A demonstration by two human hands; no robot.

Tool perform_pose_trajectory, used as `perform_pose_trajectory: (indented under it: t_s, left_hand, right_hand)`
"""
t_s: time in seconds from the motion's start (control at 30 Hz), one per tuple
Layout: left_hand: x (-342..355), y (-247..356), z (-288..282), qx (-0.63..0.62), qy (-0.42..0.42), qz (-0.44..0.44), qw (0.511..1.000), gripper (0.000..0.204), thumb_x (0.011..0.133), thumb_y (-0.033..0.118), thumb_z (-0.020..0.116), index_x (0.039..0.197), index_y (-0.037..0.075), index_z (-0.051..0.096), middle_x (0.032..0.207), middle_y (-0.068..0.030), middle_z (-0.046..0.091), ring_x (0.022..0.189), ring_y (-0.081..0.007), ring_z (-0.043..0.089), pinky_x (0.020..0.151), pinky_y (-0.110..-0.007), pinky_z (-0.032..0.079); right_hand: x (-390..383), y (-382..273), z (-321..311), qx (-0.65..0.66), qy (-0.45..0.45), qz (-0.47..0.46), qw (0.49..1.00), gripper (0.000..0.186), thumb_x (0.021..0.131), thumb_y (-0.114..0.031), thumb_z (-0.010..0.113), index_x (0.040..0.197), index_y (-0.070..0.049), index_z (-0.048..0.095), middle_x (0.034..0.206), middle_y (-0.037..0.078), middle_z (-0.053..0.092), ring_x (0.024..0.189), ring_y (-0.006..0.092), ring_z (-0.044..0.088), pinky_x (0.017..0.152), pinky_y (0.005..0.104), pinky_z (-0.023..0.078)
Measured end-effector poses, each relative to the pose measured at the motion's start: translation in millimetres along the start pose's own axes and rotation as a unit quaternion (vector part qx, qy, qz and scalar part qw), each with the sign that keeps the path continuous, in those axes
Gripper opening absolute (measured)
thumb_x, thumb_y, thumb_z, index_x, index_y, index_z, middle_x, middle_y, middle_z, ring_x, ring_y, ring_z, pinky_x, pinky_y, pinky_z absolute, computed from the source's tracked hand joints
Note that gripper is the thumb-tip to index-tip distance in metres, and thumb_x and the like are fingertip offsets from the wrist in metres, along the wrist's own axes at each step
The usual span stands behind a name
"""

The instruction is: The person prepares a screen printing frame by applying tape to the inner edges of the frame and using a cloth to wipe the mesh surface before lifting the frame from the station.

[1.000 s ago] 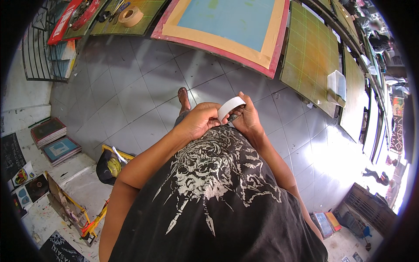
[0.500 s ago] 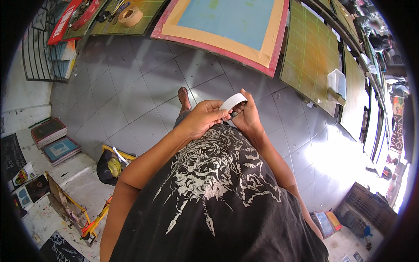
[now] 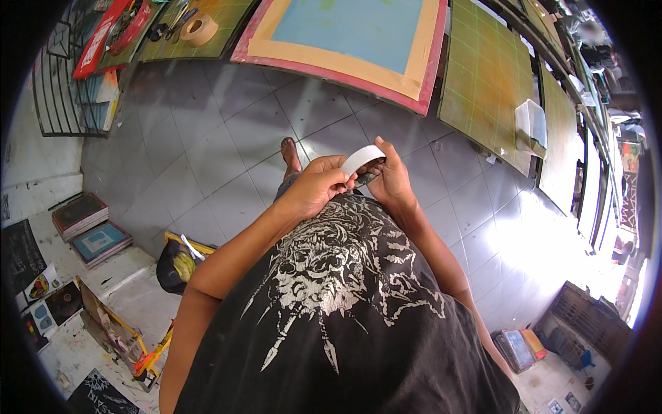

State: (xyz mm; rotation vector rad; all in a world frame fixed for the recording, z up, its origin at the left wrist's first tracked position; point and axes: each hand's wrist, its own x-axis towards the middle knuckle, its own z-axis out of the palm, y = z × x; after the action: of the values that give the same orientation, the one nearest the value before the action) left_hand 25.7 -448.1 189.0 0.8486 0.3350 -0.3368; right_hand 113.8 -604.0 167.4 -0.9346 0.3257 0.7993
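Between my two hands is a roll of white tape (image 3: 361, 159), held on edge in front of my dark printed shirt (image 3: 331, 276). My left hand (image 3: 318, 183) pinches its near left side with thumb and fingers. On the other side, my right hand (image 3: 391, 176) grips it, thumb along the top edge and fingers curled partly inside the ring. The far fingers of both hands are partly hidden by the roll.
A red-edged screen frame (image 3: 420, 102) with beige tape borders lies ahead. Green boards (image 3: 483, 76) flank it; a clear plastic tub (image 3: 529, 123) sits at the right. A beige tape roll (image 3: 198, 30) lies far left. Stacked frames (image 3: 100, 241) sit at left, beside a black bag (image 3: 172, 265).
The white tape roll has shifted slightly left and tilted a little in my hands. My view has moved slightly; both hands keep their hold.
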Motion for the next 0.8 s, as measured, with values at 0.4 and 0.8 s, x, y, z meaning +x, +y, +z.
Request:
perform_pose_trajectory:
  t_s: [0.4,0.8]
  left_hand:
    - [3.9,-2.1,-1.8,-0.019,-0.02,-0.005,1.0,0.029,0.084,-0.001,0.047,0.109,-0.006,0.061,0.09,-0.005,0.061,0.081,-0.0097,0.054,0.073,-0.023,0.043]
    - [1.8,-0.3,-1.4,-0.019,-0.023,-0.007,1.0,0.033,0.082,-0.004,0.047,0.113,-0.007,0.06,0.091,-0.0054,0.062,0.082,-0.0099,0.055,0.074,-0.022,0.044]
  right_hand:
    - [0.3,-2.2,-1.2,0.0,0.012,-0.005,1.0,0.037,0.093,-0.039,0.061,0.09,-0.002,0.059,0.075,0.01,0.059,0.065,0.0161,0.057,0.042,0.035,0.043]
    - [0.2,-2.3,-1.3,-0.001,-0.001,0.004,1.0,0.035,0.093,-0.037,0.061,0.089,-0.002,0.059,0.075,0.009,0.059,0.065,0.016,0.056,0.048,0.0345,0.044]
